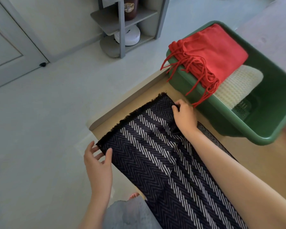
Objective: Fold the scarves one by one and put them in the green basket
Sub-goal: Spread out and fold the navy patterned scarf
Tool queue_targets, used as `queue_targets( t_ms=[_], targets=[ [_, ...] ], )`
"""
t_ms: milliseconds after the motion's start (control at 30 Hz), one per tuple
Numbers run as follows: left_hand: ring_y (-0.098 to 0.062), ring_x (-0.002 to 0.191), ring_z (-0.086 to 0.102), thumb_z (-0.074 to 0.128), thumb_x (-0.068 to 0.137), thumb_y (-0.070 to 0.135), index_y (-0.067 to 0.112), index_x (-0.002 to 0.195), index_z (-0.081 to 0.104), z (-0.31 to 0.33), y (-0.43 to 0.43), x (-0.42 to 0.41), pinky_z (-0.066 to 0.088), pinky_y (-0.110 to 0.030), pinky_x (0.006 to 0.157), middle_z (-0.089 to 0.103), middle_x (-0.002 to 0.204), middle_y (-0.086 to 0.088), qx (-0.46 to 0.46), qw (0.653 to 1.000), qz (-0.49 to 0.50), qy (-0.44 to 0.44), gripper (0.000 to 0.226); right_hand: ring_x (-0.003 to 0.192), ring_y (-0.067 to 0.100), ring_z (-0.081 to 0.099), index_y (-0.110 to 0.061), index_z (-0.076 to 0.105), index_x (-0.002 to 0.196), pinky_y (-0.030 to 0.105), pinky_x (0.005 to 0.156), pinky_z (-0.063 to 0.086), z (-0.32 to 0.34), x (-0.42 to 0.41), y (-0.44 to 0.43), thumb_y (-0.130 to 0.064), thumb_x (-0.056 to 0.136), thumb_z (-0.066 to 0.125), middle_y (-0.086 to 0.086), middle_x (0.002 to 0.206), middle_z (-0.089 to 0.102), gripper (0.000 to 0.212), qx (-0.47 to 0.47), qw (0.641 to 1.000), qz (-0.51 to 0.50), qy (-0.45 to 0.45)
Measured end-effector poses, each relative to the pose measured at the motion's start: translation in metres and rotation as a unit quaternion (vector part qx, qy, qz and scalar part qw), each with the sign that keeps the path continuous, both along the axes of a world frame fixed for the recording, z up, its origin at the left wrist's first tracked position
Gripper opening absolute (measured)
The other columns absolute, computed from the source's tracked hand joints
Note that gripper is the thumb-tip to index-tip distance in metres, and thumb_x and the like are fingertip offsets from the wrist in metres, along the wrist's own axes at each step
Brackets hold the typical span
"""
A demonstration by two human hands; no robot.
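Note:
A black scarf with white zigzag stripes (pixel 149 154) lies along the wooden table, its fringed end towards the far edge. My left hand (pixel 98 164) pinches the near-left corner of that end between thumb and fingers. My right hand (pixel 185 116) pinches the far-right corner, close to the green basket (pixel 238 124). Inside the basket a folded red scarf (pixel 210 52) lies on a folded cream knitted scarf (pixel 238 86). The red scarf's tassels hang over the basket's rim.
The wooden table (pixel 122 116) ends just beyond the scarf's fringe; pale floor lies to the left. A grey shelf unit (pixel 122 28) with a white round robot vacuum (pixel 127 36) stands at the back. A door (pixel 8 45) is at far left.

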State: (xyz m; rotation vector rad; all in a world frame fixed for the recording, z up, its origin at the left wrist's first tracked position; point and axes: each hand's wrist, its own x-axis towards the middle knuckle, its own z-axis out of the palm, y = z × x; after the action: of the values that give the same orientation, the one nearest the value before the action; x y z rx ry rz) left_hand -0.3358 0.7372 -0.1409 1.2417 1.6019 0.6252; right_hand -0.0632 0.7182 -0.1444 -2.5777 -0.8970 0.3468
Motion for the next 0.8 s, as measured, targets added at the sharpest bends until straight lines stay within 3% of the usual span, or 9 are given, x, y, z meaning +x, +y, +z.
queue_targets(
  t_ms=[167,300,400,467,533,633,733,800],
  targets=[
    [-0.019,0.102,0.057,0.072,0.085,0.015,0.012,0.129,0.049,-0.011,0.013,-0.004,0.043,-0.029,0.088,0.057,0.118,-0.005,-0.154,0.978,0.101,-0.096,0.050,0.131,0.031,0.035,-0.009,0.054,0.123,0.040,0.105,0.033,-0.003,-0.001,0.013,-0.044,0.091,0.058,0.010,0.134,0.047,0.048,-0.058,0.998,-0.016,0.006],
    [-0.018,0.102,0.055,0.071,0.085,0.013,0.008,0.128,0.053,-0.008,0.016,-0.013,0.042,-0.029,0.092,0.057,0.113,-0.003,-0.176,0.973,0.085,-0.119,0.048,0.134,0.034,0.028,-0.007,0.057,0.116,0.043,0.107,0.030,-0.004,0.003,0.025,-0.048,0.086,0.062,0.011,0.124,0.059,0.051,-0.073,0.996,-0.022,0.047],
    [-0.015,0.093,0.060,0.068,0.087,0.015,0.011,0.111,0.064,-0.006,0.018,-0.020,0.046,-0.032,0.097,0.065,0.104,-0.003,-0.180,0.974,0.060,-0.124,0.025,0.135,0.035,0.026,-0.008,0.064,0.106,0.044,0.110,0.027,0.000,0.008,0.033,-0.043,0.084,0.067,0.013,0.122,0.059,0.041,-0.068,0.992,-0.027,0.107],
    [-0.012,0.087,0.061,0.067,0.088,0.015,0.016,0.096,0.067,-0.003,0.017,-0.023,0.047,-0.031,0.097,0.067,0.094,-0.002,-0.172,0.974,0.051,-0.136,0.008,0.130,0.031,0.037,-0.008,0.063,0.109,0.038,0.107,0.032,0.005,0.010,0.037,-0.034,0.084,0.071,0.010,0.117,0.057,0.037,-0.022,0.982,-0.040,0.183],
    [-0.010,0.088,0.063,0.066,0.089,0.016,0.017,0.095,0.066,0.000,0.015,-0.025,0.047,-0.030,0.094,0.068,0.095,0.000,-0.151,0.976,0.050,-0.148,0.006,0.111,0.025,0.054,-0.008,0.060,0.108,0.031,0.092,0.041,0.011,0.010,0.041,-0.031,0.081,0.074,0.004,0.104,0.056,0.037,0.012,0.966,-0.049,0.253],
    [-0.011,0.088,0.067,0.064,0.091,0.016,0.019,0.098,0.065,0.004,0.013,-0.025,0.048,-0.028,0.089,0.071,0.096,0.001,-0.123,0.979,0.056,-0.154,0.008,0.086,0.023,0.057,-0.010,0.059,0.092,0.029,0.073,0.037,0.020,0.006,0.045,-0.045,0.074,0.077,0.006,0.088,0.055,0.043,-0.006,0.964,-0.035,0.265],
    [-0.009,0.080,0.070,0.065,0.090,0.015,0.015,0.102,0.065,0.003,0.014,-0.023,0.051,-0.023,0.081,0.073,0.093,-0.001,-0.133,0.975,0.067,-0.165,0.012,0.093,0.029,0.062,0.006,0.065,0.099,0.029,0.074,0.038,0.024,0.006,0.050,-0.038,0.077,0.077,0.012,0.098,0.066,0.051,-0.006,0.965,-0.057,0.258],
    [-0.008,0.080,0.070,0.069,0.086,0.013,0.012,0.104,0.065,0.002,0.016,-0.022,0.053,-0.020,0.076,0.073,0.093,-0.002,-0.143,0.971,0.086,-0.169,0.018,0.097,0.022,0.059,-0.003,0.064,0.097,0.028,0.080,0.041,0.022,0.006,0.055,-0.021,0.080,0.076,0.011,0.106,0.066,0.027,0.041,0.959,-0.070,0.272]
  ],
)
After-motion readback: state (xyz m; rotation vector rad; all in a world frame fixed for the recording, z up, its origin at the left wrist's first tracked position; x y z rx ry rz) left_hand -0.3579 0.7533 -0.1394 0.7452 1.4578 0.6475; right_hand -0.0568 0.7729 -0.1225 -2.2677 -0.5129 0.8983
